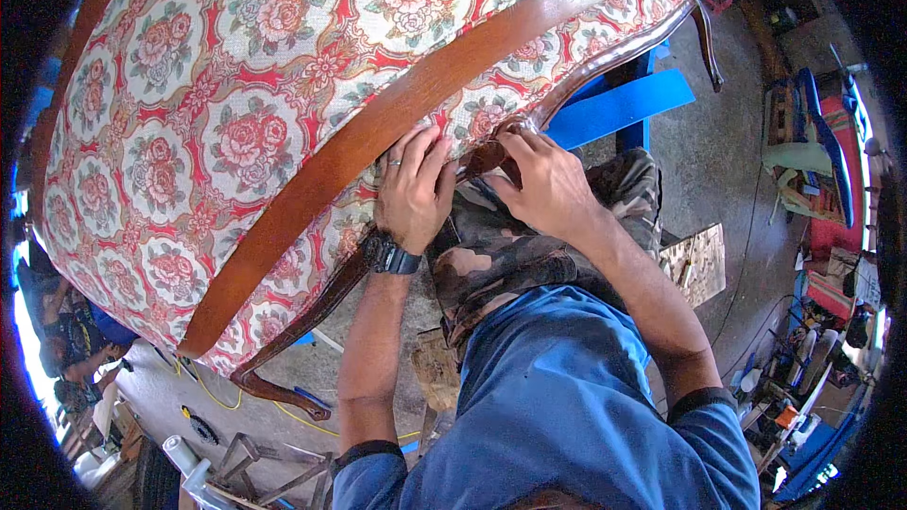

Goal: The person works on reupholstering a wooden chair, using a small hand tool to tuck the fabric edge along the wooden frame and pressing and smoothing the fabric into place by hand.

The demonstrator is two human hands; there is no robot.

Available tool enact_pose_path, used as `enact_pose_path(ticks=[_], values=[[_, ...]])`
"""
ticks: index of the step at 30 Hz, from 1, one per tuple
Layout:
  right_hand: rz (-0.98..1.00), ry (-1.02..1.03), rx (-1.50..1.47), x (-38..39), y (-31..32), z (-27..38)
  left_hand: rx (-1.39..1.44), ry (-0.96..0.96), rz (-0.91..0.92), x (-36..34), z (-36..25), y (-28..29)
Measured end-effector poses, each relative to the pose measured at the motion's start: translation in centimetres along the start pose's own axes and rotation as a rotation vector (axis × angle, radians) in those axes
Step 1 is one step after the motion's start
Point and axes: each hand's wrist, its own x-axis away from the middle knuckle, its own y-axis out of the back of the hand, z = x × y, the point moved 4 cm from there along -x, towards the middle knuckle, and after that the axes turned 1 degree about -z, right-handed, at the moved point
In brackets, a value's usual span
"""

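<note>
A large upholstered seat (255, 137) with rose-patterned red and cream fabric fills the upper left. Across it curves a smooth brown band (326, 170). Below runs a dark wooden rail (576, 76) with carving at its middle and curved legs at its ends. My left hand (414, 187), wearing a ring and a black watch (390, 254), lies on the fabric with its fingertips at the band's lower edge. My right hand (550, 179) has bent fingers and thumb closed around the carved part of the rail; its fingertips are partly hidden.
Beneath the seat is a blue support (624, 106). A wooden board (694, 266) lies right of my legs. Chairs, a blue-edged panel (822, 146) and clutter line the right. Another person (71, 331) is at the far left, above a yellow cord (219, 400) and metal frame (250, 463).
</note>
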Motion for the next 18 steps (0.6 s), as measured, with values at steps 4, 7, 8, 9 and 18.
enact_pose_path(ticks=[4, 7, 8, 9, 18], values=[[-0.159, 0.289, 0.185, -0.5, -0.3, 1.0, -0.054, -0.054, -0.027, -0.3, 0.7, 0.8], [-0.181, 0.334, 0.285, -1.2, -0.9, 1.2, -0.06, -0.056, -0.028, -0.2, 1.1, 0.8], [-0.199, 0.348, 0.318, -1.2, -0.8, 1.3, -0.054, -0.053, -0.028, -0.1, 1.1, 0.6], [-0.196, 0.348, 0.319, -1.2, -0.8, 1.4, -0.052, -0.051, -0.028, -0.1, 1.0, 0.6], [-0.101, 0.233, 0.539, -1.9, -0.5, 2.1, -0.01, -0.012, -0.026, 0.0, 0.2, -0.1]])
